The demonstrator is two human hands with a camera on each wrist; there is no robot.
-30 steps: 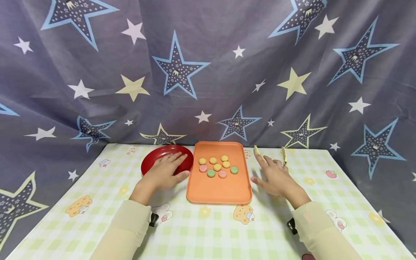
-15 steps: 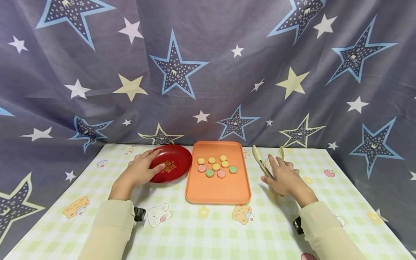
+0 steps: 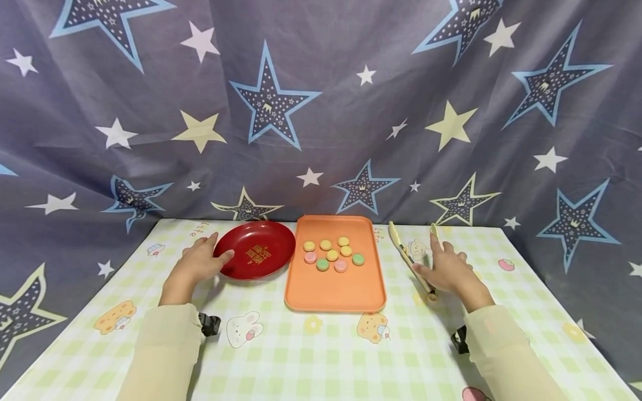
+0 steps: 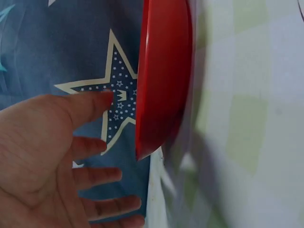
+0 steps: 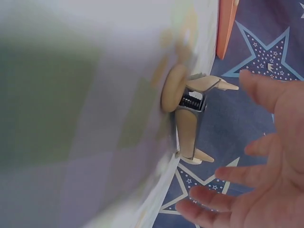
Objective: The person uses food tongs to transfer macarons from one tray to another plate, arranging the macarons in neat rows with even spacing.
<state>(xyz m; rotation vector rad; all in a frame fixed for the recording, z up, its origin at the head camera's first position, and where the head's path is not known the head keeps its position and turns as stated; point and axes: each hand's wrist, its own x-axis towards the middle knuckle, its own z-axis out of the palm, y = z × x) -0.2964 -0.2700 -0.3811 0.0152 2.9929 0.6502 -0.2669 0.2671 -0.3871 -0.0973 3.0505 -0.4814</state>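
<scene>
My left hand [image 3: 193, 263] hovers at the left rim of a round red plate [image 3: 233, 248] with gold characters in its middle. In the left wrist view its fingers spread beside the plate's outer side [image 4: 164, 71], holding nothing. A pair of wooden tongs [image 3: 408, 260] lies spread in a V on the right. Over the tongs' right arm is my right hand [image 3: 448, 270], fingers loosely extended. The right wrist view shows the tongs' sprung hinge [image 5: 191, 100] close by, apart from the fingers. Small macarons [image 3: 332, 255] in yellow, pink and green lie on an orange tray [image 3: 333, 295] between the hands.
A green-and-white checked cloth [image 3: 281, 367] with cartoon prints covers the table. Right behind the table's far edge hangs a grey curtain [image 3: 321, 145] patterned with stars. The plate stands close against the tray's left side.
My left hand has drawn back leftward from over the plate, uncovering its gold characters. My right hand has shifted right, and more of the tongs shows. Plate, tray and macarons keep their places.
</scene>
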